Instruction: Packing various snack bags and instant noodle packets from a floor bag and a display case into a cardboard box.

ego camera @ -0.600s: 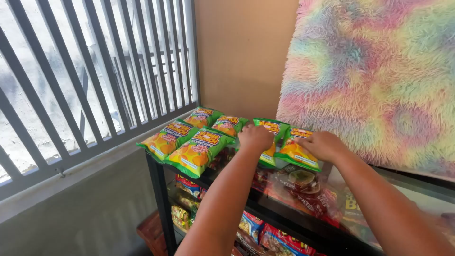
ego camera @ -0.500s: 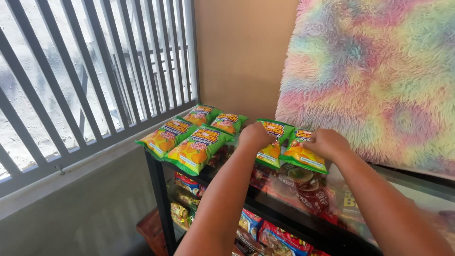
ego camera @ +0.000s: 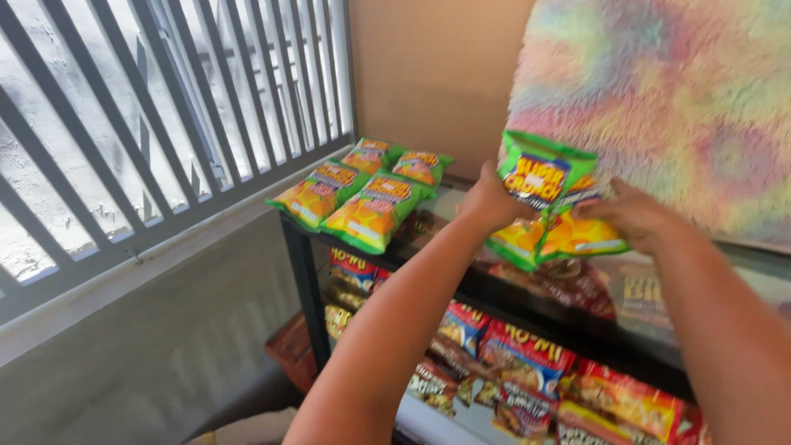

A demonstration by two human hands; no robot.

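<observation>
My left hand (ego camera: 488, 201) grips a green and orange snack bag (ego camera: 535, 191) by its left edge, lifted upright above the glass counter top (ego camera: 766, 276). My right hand (ego camera: 638, 216) holds a second snack bag (ego camera: 582, 232) of the same kind, partly tucked behind the first. Both bags hang in the air over the counter. Several more such bags (ego camera: 361, 188) lie flat in two rows on the left end of the counter top.
A fluffy pastel rug (ego camera: 684, 107) hangs on the wall behind. White window bars (ego camera: 148, 124) run along the left. Inside the black-framed glass case (ego camera: 303, 280), shelves hold several red and yellow snack packets (ego camera: 527, 363).
Both hands have lifted two snack bags off the counter top and brought them together in the air. The view has dropped and moved closer.
</observation>
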